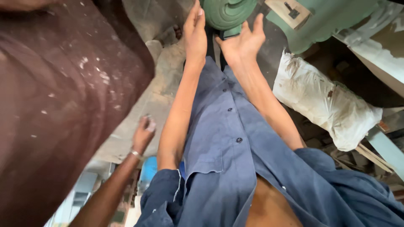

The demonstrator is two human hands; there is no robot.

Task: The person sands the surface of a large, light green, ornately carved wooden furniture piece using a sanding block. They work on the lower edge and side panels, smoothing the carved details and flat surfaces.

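Overhead, both hands at green wheel rim

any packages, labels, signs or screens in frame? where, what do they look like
Sack: right of the right hand, lying on its side, bulging, white with brown stains.
Tag: top, on the green machine that the left hand touches; small beige rectangle, dark mark.
No signs or screens.

workshop: green cast machine, dusty sack, timber offcuts w/ sawdust
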